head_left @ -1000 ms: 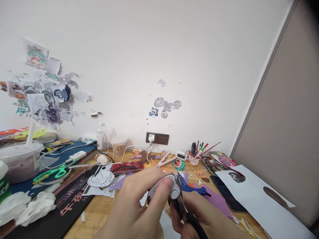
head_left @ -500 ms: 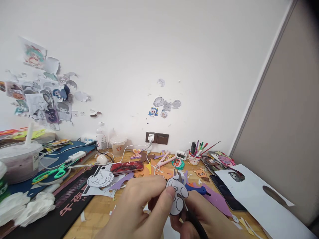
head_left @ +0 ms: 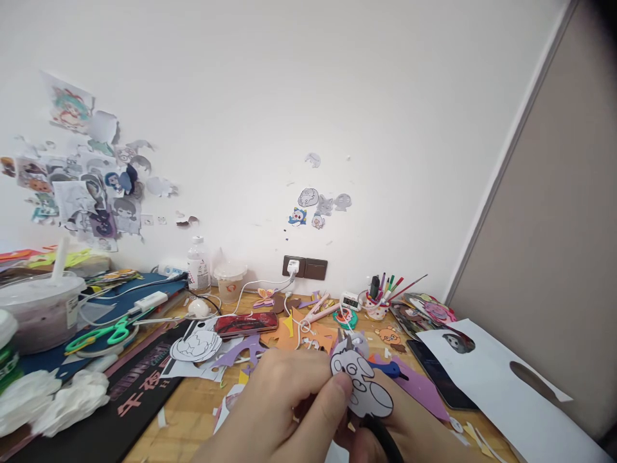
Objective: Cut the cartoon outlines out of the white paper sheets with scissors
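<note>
Between thumb and fingers, my left hand pinches a small white paper cutout printed with black outlines of a round character. My right hand is closed around the black handle of a pair of scissors, partly hidden behind the paper. The tips of the scissor blades show just above the cutout's top edge. Both hands are close together over the front of the desk. Behind them lie orange paper scraps and a blue-handled tool.
Left of my hands are a black mat, crumpled tissues, green scissors and a drink cup. A red phone lies behind. To the right are a dark tablet, a white sheet and a pen cup.
The cutout has turned and shifted slightly right in my left hand, showing more of its lower part. Both hands stay close together, and the scissors remain behind the paper.
</note>
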Tool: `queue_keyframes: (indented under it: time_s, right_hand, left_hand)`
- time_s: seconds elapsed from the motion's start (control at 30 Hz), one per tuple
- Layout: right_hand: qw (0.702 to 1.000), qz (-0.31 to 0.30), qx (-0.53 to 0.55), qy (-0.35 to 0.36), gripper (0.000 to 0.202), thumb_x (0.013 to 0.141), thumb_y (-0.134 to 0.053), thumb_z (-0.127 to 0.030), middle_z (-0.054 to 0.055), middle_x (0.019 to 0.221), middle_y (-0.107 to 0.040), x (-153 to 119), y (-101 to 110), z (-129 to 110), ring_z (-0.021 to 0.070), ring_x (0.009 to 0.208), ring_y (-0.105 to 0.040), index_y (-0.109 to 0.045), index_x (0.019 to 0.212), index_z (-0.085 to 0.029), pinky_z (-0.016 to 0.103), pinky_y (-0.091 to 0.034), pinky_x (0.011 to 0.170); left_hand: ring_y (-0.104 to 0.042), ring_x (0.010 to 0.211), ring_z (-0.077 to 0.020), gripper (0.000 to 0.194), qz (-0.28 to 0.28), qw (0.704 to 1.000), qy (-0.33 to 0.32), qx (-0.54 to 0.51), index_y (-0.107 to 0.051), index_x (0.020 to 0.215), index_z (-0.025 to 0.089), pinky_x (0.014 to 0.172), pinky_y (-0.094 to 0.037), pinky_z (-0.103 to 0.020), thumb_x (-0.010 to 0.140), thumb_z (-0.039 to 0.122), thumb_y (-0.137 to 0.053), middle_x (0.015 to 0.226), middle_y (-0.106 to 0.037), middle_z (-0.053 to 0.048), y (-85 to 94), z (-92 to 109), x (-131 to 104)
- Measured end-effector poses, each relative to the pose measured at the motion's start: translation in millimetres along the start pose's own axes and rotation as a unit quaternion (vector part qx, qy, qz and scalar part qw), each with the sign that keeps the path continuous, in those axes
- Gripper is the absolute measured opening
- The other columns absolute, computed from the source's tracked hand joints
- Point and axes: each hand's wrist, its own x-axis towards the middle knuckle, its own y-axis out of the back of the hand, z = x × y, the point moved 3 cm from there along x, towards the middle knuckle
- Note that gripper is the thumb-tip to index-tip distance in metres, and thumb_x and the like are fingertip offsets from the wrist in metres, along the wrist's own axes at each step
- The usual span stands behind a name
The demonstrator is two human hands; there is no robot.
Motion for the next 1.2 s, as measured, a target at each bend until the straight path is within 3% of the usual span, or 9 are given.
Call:
queue_keyframes:
  time_s: [0.2,0.3,0.37,0.47,0.57,0.77,0.97,1.07,1.2]
  right_hand:
    - [0.999,0.02,-0.025,0.005,0.016,0.072,-0.068,-0.014,-0.004,0.073,-0.047,-3,2,-2,0.0077,0.065,-0.052,-0.053,0.072,-0.018,0.016,-0.041,0.058]
    - [0.998,0.022,-0.047,-0.02,0.016,0.075,-0.066,-0.019,-0.005,0.066,-0.044,-4,0,-10,0.0055,0.054,-0.041,-0.051,0.069,-0.018,0.016,-0.039,0.055]
    - [0.998,0.012,-0.057,-0.013,0.02,0.075,-0.067,-0.023,-0.007,0.061,-0.044,-2,-4,-17,0.0051,0.05,-0.033,-0.049,0.068,-0.018,0.017,-0.036,0.054]
    - [0.998,0.0,-0.059,0.014,0.024,0.072,-0.069,-0.031,-0.006,0.061,-0.044,0,-11,-27,0.0057,0.051,-0.035,-0.049,0.068,-0.018,0.017,-0.032,0.052]
    - [0.996,0.036,-0.077,-0.003,0.026,0.069,-0.069,-0.036,-0.006,0.064,-0.043,-2,-14,-30,0.0066,0.052,-0.036,-0.05,0.071,-0.018,0.018,-0.026,0.048]
    - [0.978,0.106,-0.175,-0.045,0.028,0.066,-0.066,-0.038,-0.005,0.06,-0.04,-7,-12,-29,0.0092,0.053,-0.033,-0.046,0.065,-0.019,0.021,-0.024,0.048]
    - [0.993,0.017,-0.082,-0.083,0.033,0.062,-0.073,-0.037,-0.004,0.065,-0.045,-1,-8,-25,0.0119,0.059,-0.045,-0.049,0.078,-0.02,0.021,-0.033,0.053]
    - [0.996,0.014,-0.074,-0.054,0.037,0.059,-0.075,-0.041,-0.004,0.065,-0.043,-1,-10,-26,0.0104,0.056,-0.042,-0.05,0.076,-0.02,0.02,-0.033,0.051]
    - [0.989,0.07,-0.131,0.023,0.038,0.069,-0.064,-0.055,-0.003,0.067,-0.043,-1,-10,-31,0.0109,0.058,-0.037,-0.051,0.076,-0.02,0.022,-0.032,0.053]
  left_hand:
    - [-0.054,0.046,-0.0094,0.04,0.056,0.997,0.0,0.059,-0.063,0.059,0.022,0.049,-0.043,-0.018,0.09,0.019,-0.038,0.051,-0.061,0.004,-0.6,-2,-1]
    - [-0.053,0.047,-0.0099,0.039,0.103,0.991,0.01,0.081,-0.056,0.053,0.021,0.05,-0.043,-0.02,0.089,0.021,-0.039,0.05,-0.058,0.003,1.8,-5,-2]
    - [-0.052,0.049,-0.0096,0.036,0.13,0.989,0.024,0.071,-0.056,0.057,0.021,0.05,-0.043,-0.019,0.088,0.021,-0.04,0.054,-0.057,0.003,3.8,-9,-2]
    - [-0.05,0.047,-0.0082,0.024,0.153,0.986,0.052,0.047,-0.059,0.072,0.02,0.048,-0.042,-0.019,0.088,0.022,-0.042,0.061,-0.057,0.003,5.6,-17,-5]
    - [-0.047,0.045,-0.0069,0.018,0.148,0.986,0.064,0.043,-0.057,0.079,0.019,0.046,-0.041,-0.018,0.088,0.022,-0.042,0.06,-0.053,0.004,6.2,-20,-6]
    - [-0.046,0.052,-0.0084,0.025,0.112,0.989,0.045,0.091,-0.05,0.067,0.019,0.05,-0.038,-0.019,0.089,0.02,-0.039,0.058,-0.048,0.004,8.8,-16,-2]
    - [-0.048,0.053,-0.0089,0.024,0.092,0.99,0.04,0.096,-0.05,0.068,0.019,0.051,-0.039,-0.019,0.089,0.019,-0.038,0.059,-0.051,0.004,9.7,-14,-1]
    - [-0.051,0.054,-0.0096,0.022,0.111,0.987,0.03,0.116,-0.053,0.07,0.019,0.052,-0.04,-0.019,0.088,0.018,-0.041,0.061,-0.055,0.003,9.3,-13,-1]
    - [-0.052,0.052,-0.0102,0.022,0.134,0.981,0.007,0.138,-0.054,0.071,0.02,0.052,-0.04,-0.02,0.088,0.018,-0.041,0.061,-0.059,0.003,7.7,-12,-2]
